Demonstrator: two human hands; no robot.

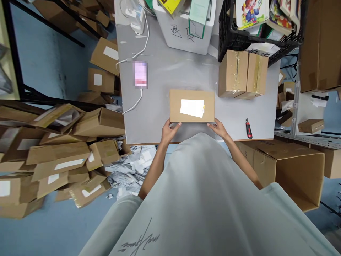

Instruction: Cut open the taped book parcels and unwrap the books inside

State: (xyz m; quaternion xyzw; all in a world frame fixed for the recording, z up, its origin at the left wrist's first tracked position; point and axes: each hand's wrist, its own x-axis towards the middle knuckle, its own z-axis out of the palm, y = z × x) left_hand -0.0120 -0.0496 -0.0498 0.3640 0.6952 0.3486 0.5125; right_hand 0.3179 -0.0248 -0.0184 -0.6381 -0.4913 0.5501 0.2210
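A closed cardboard box [174, 106] with a white label [192, 108] on its top is on the grey table [165, 71] in front of me. My left hand [168, 130] grips its near left corner, the thumb along the front edge and the other fingers partly hidden at the side. At the near right corner my right hand [218, 128] holds it in the same way. To the right of the box lies a red and black utility knife [248, 128], apart from my hand.
Two taped cartons [241, 74] stand at the table's right, before a black crate [226, 37] of books. A white bin [181, 35] is at the back. A phone [140, 74] with a cable lies left. Opened boxes [58, 153] pile up on the floor; a large open carton [298, 177] stands right.
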